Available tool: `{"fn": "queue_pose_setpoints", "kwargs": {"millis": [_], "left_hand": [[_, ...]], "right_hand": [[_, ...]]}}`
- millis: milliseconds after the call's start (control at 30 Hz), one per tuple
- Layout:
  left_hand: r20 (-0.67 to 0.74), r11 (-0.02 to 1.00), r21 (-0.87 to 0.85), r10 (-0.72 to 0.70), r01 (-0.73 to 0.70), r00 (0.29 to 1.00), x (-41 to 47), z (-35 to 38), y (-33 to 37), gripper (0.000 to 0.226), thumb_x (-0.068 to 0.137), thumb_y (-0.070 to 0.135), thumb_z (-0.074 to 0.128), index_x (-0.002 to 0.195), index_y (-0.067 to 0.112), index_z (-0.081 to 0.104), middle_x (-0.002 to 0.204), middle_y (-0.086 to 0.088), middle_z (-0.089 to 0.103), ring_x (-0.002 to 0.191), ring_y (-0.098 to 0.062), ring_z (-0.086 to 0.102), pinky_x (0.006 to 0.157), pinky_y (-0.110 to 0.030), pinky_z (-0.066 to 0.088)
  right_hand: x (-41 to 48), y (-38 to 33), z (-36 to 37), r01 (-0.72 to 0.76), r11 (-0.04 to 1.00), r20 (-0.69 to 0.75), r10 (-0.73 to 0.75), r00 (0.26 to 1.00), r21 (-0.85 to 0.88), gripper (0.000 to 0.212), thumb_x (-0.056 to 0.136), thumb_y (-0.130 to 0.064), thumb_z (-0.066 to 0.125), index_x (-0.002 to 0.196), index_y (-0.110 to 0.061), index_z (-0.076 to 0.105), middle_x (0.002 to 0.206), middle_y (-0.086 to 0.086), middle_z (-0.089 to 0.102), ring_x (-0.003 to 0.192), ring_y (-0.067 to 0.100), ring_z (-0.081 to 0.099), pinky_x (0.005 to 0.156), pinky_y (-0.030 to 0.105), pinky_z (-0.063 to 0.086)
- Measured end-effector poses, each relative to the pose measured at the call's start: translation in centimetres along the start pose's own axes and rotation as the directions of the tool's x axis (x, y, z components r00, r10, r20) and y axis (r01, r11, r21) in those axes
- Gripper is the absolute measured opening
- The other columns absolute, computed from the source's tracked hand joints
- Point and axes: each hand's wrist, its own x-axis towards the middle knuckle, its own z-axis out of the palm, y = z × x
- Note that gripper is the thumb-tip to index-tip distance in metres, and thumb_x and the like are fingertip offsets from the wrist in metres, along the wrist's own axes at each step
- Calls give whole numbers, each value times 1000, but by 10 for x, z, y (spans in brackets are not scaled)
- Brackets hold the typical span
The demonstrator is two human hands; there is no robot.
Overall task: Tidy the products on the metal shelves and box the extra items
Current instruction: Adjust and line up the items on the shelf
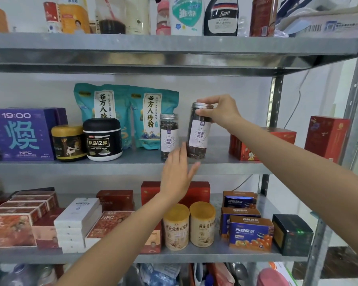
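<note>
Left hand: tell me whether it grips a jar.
No, the left hand is open with straight fingers; only the right hand grips a jar.

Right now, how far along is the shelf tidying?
Looks done: the purple box, gold-lidded jar and black jar stand in a row on the middle shelf. In hand: the right hand grips a tilted silver-lidded jar by its top beside its twin jar; the left hand hovers open near its base. Left: the lower red boxes lie unevenly stacked; no carton for extras is in view.
</note>
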Motion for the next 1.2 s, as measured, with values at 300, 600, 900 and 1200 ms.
{"fn": "queue_pose_setpoints", "kwargs": {"millis": [300, 600, 900, 1200], "left_hand": [[256, 852, 509, -11, -125, 967, -35, 41, -63, 94, 93, 68, 20, 139, 17, -44, 151, -4, -44, 138, -21, -42, 109, -39, -31], [213, 867, 493, -40, -72, 976, -36, 47, -57, 99, 92, 69, 24, 137, 16, -47, 144, -7, -52, 133, -23, -49, 105, -40, -35], [198, 904, 427, -63, -28, 978, -40, 56, -22, 98, 87, 73, 10, 139, 10, -43, 148, -9, -47, 137, -24, -43, 113, -40, -23], [305, 915, 387, -6, -118, 952, 7, 99, 62, 92, 88, 71, 14, 141, 18, -39, 144, -4, -50, 128, -21, -50, 101, -37, -37]], "right_hand": [[4, 24, 44, 63, 951, -9, -69, 998, -302, 39, 79, -26, 80, 117, -21, 71, 120, 4, 64, 108, 23, 60, 96, 38, 47], [10, 25, 54, 84, 946, -15, -93, 996, -314, 38, 81, -30, 78, 117, -24, 71, 121, 2, 63, 107, 22, 60, 93, 35, 48], [1, 30, 44, 186, 861, 190, -107, 976, -472, 61, 97, -44, 53, 152, -33, 28, 158, -2, 30, 143, 20, 30, 113, 40, 33], [-17, 119, -107, 40, 776, -57, -97, 994, -629, 53, 102, -36, 45, 150, -19, 34, 158, 5, 30, 144, 27, 26, 119, 43, 21]]}}
